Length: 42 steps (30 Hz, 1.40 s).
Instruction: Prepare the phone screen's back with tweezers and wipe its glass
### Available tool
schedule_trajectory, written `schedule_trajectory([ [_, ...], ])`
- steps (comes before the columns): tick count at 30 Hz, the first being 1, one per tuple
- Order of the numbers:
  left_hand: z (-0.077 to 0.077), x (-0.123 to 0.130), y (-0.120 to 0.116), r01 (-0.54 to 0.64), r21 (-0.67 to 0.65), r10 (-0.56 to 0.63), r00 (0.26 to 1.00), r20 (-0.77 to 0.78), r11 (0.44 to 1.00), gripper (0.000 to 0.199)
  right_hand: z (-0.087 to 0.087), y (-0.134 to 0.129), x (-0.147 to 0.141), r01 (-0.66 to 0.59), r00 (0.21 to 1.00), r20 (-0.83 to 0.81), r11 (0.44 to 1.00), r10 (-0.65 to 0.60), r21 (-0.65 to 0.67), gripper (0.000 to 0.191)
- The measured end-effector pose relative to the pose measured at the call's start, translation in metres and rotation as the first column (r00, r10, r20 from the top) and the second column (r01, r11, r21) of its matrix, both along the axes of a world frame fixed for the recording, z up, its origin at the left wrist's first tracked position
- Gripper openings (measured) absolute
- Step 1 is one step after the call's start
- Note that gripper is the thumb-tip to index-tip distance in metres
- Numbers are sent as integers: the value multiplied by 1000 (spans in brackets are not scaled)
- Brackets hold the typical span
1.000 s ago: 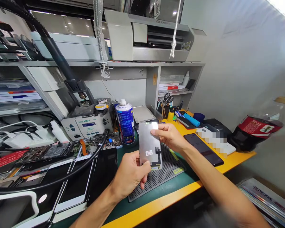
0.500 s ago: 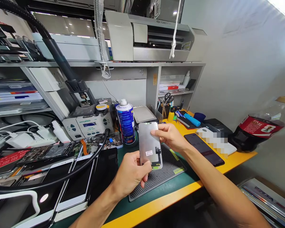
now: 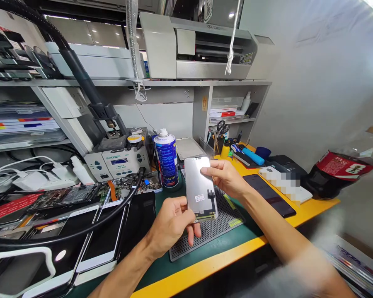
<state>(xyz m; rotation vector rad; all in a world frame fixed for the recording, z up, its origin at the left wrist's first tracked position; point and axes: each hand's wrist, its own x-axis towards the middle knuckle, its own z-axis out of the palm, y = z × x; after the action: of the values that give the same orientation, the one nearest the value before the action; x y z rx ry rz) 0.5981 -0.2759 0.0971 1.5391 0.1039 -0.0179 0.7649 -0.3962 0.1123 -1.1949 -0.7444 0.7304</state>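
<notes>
A phone screen assembly [image 3: 199, 182] is held up in front of me, its silvery back facing me. A small white label and a dark flex cable show on its lower half. My left hand [image 3: 174, 221] grips its lower left corner, thumb on the back. At the upper right edge, my right hand [image 3: 225, 176] pinches it between thumb and fingers. Beneath it lies a grey perforated mat [image 3: 199, 244] on the green work surface. The screen's front side is turned away and hidden.
A blue spray can [image 3: 166, 159] stands behind my left hand, beside a hot-air station [image 3: 118, 159]. Several phones and boards lie left, crossed by a black hose [image 3: 112, 223]. To the right are a dark phone [image 3: 269, 194] and a cola bottle [image 3: 338, 169].
The screen's back now catches brighter light, its tilt slightly changed. My left thumb has shifted toward the corner, baring more of the bottom edge. The whole view has moved slightly.
</notes>
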Motion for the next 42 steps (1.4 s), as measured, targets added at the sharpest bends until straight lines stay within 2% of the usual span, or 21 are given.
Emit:
schedule_trajectory([
  [3,4,-2,1,32,-40,-32,999,-8,999,17,1,-1,0,-1,1000,-18,1000,1,-1,23],
  [8,5,-2,2,32,-89,-38,997,-62,995,9,0,0,1,-1,1000,-24,1000,0,-18,22],
  [14,4,-2,1,15,-108,-28,992,-121,994,10,-1,1,2,3,1000,-3,999,-3,-53,25],
  [20,5,-2,0,4,-29,-7,992,-123,1000,12,-1,1,1,9,999,34,999,-7,-46,27],
  [24,3,-2,-3,-53,121,60,997,-57,991,11,3,-1,-2,5,997,74,1000,-4,-1,27],
  [29,-9,-3,-6,-262,319,234,964,124,911,15,4,-7,-5,-12,985,172,995,-5,96,50],
  [31,-15,-3,-6,-322,370,267,944,193,872,19,2,-9,-5,-38,979,201,992,12,124,52],
  [35,-20,-4,-6,-388,450,277,915,293,804,24,0,-12,-4,-110,969,238,981,69,162,50],
  [42,-16,-4,-9,-444,519,261,884,388,730,24,2,-15,-6,-165,961,252,968,114,190,41],
])
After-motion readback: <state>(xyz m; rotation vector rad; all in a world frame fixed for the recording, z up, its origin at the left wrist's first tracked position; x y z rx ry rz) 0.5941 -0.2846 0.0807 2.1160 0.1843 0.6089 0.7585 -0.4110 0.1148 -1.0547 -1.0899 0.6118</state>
